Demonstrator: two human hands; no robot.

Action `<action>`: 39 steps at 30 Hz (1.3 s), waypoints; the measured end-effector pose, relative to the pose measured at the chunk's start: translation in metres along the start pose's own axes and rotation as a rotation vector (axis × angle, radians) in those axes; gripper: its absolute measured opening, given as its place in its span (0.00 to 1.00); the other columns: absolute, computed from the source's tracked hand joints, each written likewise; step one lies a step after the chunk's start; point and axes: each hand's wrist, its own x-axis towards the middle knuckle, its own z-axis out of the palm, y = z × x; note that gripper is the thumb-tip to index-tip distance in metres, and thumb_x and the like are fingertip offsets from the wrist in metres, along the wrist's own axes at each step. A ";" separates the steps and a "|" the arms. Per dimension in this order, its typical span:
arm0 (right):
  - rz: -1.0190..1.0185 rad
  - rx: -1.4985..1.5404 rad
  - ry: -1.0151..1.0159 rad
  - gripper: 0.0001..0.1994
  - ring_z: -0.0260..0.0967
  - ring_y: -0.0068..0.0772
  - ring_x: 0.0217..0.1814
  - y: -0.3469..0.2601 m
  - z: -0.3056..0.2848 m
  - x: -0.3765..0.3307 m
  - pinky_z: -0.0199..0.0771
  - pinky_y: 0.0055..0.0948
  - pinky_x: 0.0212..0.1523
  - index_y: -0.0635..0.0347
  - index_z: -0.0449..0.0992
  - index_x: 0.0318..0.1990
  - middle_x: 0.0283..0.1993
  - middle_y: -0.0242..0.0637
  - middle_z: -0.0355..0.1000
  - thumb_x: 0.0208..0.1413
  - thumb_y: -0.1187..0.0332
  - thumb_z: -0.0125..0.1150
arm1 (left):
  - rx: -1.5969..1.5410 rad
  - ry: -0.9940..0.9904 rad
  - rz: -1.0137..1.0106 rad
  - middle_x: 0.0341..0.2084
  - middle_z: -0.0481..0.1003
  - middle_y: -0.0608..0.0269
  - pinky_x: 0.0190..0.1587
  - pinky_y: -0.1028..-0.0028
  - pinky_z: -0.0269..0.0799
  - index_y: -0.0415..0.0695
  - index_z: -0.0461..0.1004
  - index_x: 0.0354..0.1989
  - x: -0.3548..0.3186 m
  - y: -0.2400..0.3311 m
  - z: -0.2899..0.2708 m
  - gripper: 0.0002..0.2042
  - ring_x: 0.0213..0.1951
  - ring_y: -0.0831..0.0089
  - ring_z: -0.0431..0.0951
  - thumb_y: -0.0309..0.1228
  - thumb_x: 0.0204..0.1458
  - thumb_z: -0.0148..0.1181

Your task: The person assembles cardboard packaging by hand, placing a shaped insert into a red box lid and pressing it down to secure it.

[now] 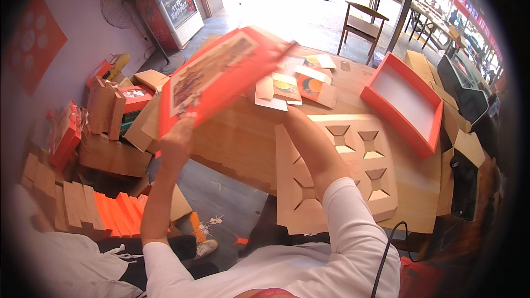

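Observation:
My left hand (178, 140) is closed on the near left edge of a large red box lid (212, 74). The lid is tilted above the table, and a framed printed picture covers its face. Its far right end is blurred. My right forearm (312, 143) reaches across the table to small printed cartons (284, 87) in white, orange and brown. A white flap hides my right hand from the wrist on, so its fingers do not show. Under that forearm lies a cream insert tray (381, 160) with several square hollows. An open red box (406, 102) with a white inside lies at the right.
The wooden table (232, 157) carries these things. Brown cartons and red boxes (132, 99) are piled at the left, with orange folded card (118, 212) below. A person in pale clothing (83, 262) is at the lower left. A chair (361, 27) stands beyond the table.

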 end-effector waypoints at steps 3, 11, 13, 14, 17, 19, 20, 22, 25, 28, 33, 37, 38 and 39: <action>0.031 0.099 -0.089 0.14 0.73 0.40 0.47 -0.007 -0.004 0.003 0.75 0.41 0.46 0.54 0.78 0.39 0.40 0.39 0.72 0.63 0.54 0.56 | -0.004 -0.088 0.066 0.41 0.83 0.60 0.39 0.63 0.83 0.49 0.79 0.58 0.031 0.026 0.001 0.21 0.38 0.61 0.85 0.21 0.56 0.56; -0.254 0.552 -0.242 0.20 0.75 0.41 0.40 -0.074 -0.005 -0.024 0.75 0.40 0.41 0.56 0.79 0.34 0.33 0.39 0.75 0.64 0.48 0.55 | -0.110 -0.317 0.153 0.39 0.82 0.65 0.36 0.64 0.81 0.51 0.82 0.54 0.080 0.015 -0.007 0.18 0.37 0.64 0.84 0.23 0.56 0.56; -0.350 0.678 -0.396 0.21 0.75 0.41 0.38 -0.104 -0.025 -0.038 0.75 0.39 0.40 0.56 0.79 0.33 0.31 0.39 0.76 0.64 0.47 0.55 | -0.121 -0.363 0.168 0.38 0.82 0.65 0.37 0.64 0.81 0.51 0.82 0.53 0.080 0.012 -0.007 0.17 0.37 0.64 0.84 0.24 0.56 0.57; -0.387 0.733 -0.507 0.22 0.75 0.41 0.37 -0.123 -0.041 -0.050 0.75 0.39 0.39 0.56 0.79 0.32 0.30 0.39 0.77 0.64 0.46 0.55 | -0.120 -0.397 0.157 0.40 0.82 0.65 0.37 0.64 0.81 0.52 0.82 0.53 0.074 0.011 -0.006 0.18 0.37 0.64 0.84 0.24 0.55 0.59; -0.468 0.734 -0.931 0.14 0.76 0.37 0.43 -0.162 -0.140 -0.067 0.73 0.36 0.41 0.58 0.80 0.37 0.40 0.39 0.80 0.63 0.56 0.60 | -0.134 -0.462 0.116 0.44 0.82 0.65 0.39 0.63 0.82 0.52 0.82 0.54 0.048 0.013 0.007 0.18 0.40 0.63 0.84 0.24 0.53 0.61; -0.526 0.743 -0.976 0.13 0.77 0.35 0.41 -0.154 -0.195 -0.064 0.75 0.36 0.42 0.57 0.82 0.38 0.37 0.38 0.81 0.61 0.57 0.61 | -0.163 -0.481 0.065 0.46 0.82 0.64 0.42 0.63 0.82 0.51 0.81 0.54 0.027 0.020 0.015 0.19 0.44 0.63 0.84 0.24 0.53 0.61; -0.566 0.756 -1.003 0.12 0.78 0.34 0.41 -0.140 -0.209 -0.063 0.75 0.36 0.42 0.57 0.83 0.39 0.36 0.38 0.81 0.60 0.58 0.62 | -0.143 -0.421 0.050 0.46 0.81 0.64 0.41 0.63 0.82 0.51 0.81 0.55 0.010 0.018 0.024 0.19 0.45 0.63 0.83 0.25 0.53 0.61; -0.066 0.835 -0.629 0.06 0.74 0.27 0.38 -0.073 -0.216 -0.064 0.74 0.33 0.38 0.56 0.79 0.39 0.32 0.32 0.75 0.60 0.66 0.65 | -0.129 -0.275 0.042 0.45 0.81 0.64 0.41 0.63 0.83 0.51 0.80 0.55 -0.013 0.017 0.050 0.18 0.46 0.65 0.83 0.27 0.55 0.60; 0.418 0.397 -0.008 0.18 0.78 0.34 0.48 0.047 -0.219 -0.059 0.79 0.35 0.45 0.58 0.76 0.53 0.49 0.41 0.78 0.60 0.60 0.67 | -0.064 -0.209 -0.015 0.47 0.80 0.62 0.43 0.63 0.83 0.50 0.78 0.58 -0.019 0.025 0.060 0.20 0.48 0.63 0.83 0.26 0.55 0.59; 0.568 -0.093 -0.207 0.50 0.63 0.58 0.73 0.145 -0.178 -0.100 0.68 0.51 0.69 0.49 0.50 0.78 0.76 0.57 0.56 0.54 0.40 0.67 | -0.112 -0.166 -0.054 0.48 0.80 0.61 0.45 0.62 0.83 0.50 0.77 0.60 -0.012 0.022 0.072 0.22 0.50 0.61 0.82 0.23 0.57 0.56; 0.495 -0.129 -0.492 0.49 0.37 0.58 0.85 0.101 -0.135 -0.084 0.40 0.52 0.81 0.46 0.52 0.79 0.82 0.54 0.46 0.55 0.31 0.58 | -0.112 -0.073 -0.085 0.49 0.80 0.58 0.48 0.61 0.81 0.49 0.78 0.61 -0.025 -0.017 0.076 0.22 0.50 0.58 0.82 0.21 0.57 0.57; 0.269 -0.093 -0.513 0.44 0.37 0.57 0.85 0.071 -0.108 -0.054 0.39 0.53 0.81 0.46 0.55 0.78 0.82 0.50 0.46 0.59 0.36 0.55 | -0.203 -0.102 -0.118 0.51 0.79 0.53 0.59 0.58 0.74 0.47 0.79 0.58 -0.028 -0.046 0.075 0.22 0.55 0.54 0.78 0.18 0.54 0.56; 0.167 -0.085 -0.482 0.36 0.46 0.57 0.82 0.069 -0.098 -0.047 0.47 0.49 0.80 0.48 0.59 0.77 0.79 0.51 0.53 0.65 0.44 0.52 | -0.180 -0.115 -0.093 0.51 0.78 0.52 0.62 0.57 0.72 0.47 0.80 0.57 -0.028 -0.054 0.076 0.22 0.57 0.53 0.77 0.18 0.54 0.55; 0.145 -0.018 -0.445 0.33 0.51 0.56 0.80 0.073 -0.095 -0.044 0.51 0.47 0.78 0.49 0.62 0.75 0.77 0.51 0.56 0.66 0.48 0.52 | -0.158 -0.128 -0.067 0.52 0.78 0.51 0.64 0.56 0.69 0.46 0.80 0.57 -0.028 -0.060 0.077 0.23 0.59 0.51 0.75 0.17 0.53 0.54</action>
